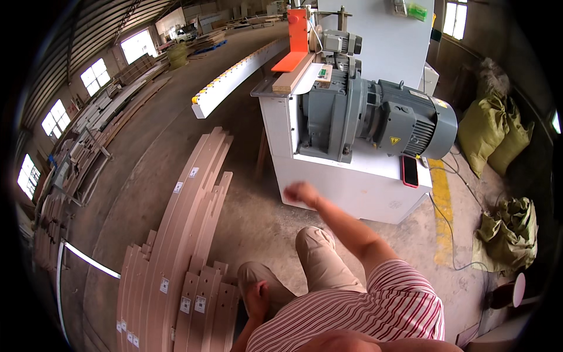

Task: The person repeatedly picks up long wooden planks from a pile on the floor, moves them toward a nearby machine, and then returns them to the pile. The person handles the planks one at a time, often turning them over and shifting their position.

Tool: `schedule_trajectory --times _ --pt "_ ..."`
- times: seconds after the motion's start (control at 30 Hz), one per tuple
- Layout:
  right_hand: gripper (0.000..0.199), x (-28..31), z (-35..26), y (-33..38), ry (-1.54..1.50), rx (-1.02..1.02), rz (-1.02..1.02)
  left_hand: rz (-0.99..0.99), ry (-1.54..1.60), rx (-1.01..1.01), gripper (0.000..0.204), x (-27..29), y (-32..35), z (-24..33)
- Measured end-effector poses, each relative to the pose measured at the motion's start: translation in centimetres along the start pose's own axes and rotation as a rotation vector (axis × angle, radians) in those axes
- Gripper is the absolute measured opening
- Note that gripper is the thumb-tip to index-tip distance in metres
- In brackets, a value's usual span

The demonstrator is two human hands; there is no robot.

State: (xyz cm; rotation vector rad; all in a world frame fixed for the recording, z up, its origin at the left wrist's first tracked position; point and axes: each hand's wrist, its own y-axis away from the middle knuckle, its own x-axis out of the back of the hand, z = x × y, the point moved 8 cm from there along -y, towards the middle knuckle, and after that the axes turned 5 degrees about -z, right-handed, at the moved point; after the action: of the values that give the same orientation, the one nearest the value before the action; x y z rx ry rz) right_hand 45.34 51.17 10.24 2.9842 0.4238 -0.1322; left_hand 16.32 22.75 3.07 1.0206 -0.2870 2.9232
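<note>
My right hand [302, 192] is held out in front of the white machine base [346, 185], its fingers curled in with nothing visible in them. Low beside my left thigh, my left hand [256, 298] is loosely closed, and no object shows in it. A large grey electric motor [410, 117] with its gearbox [328, 111] sits on the machine above my right hand. A wooden strip [293, 78] lies on the machine's bed below an orange guard [297, 35]. To the left of my legs, several long brown boards [170, 234] with small white labels lie stacked.
A white roller conveyor [234, 73] runs from the machine toward the left. A phone [410, 171] lies at the machine's edge. Yellowish sacks [482, 132] and a cable [444, 220] are on the right. More boards [99, 117] line the left wall.
</note>
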Motion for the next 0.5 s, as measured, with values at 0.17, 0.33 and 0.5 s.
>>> schedule_trajectory --times 0.17,0.33,0.5 --pt "0.037 7.0 -19.2 -3.8 -0.412 0.349 0.186 -0.029 0.051 -0.022 0.019 -0.4 -0.5 0.9" --pt "0.025 5.8 -26.2 -5.4 -0.381 0.191 0.144 -0.046 0.012 -0.029 0.022 -0.6 -0.3 0.8" --pt "0.02 3.8 -26.6 -4.6 -0.299 0.138 0.121 -0.046 0.018 -0.013 0.022 -0.4 -0.1 1.2"
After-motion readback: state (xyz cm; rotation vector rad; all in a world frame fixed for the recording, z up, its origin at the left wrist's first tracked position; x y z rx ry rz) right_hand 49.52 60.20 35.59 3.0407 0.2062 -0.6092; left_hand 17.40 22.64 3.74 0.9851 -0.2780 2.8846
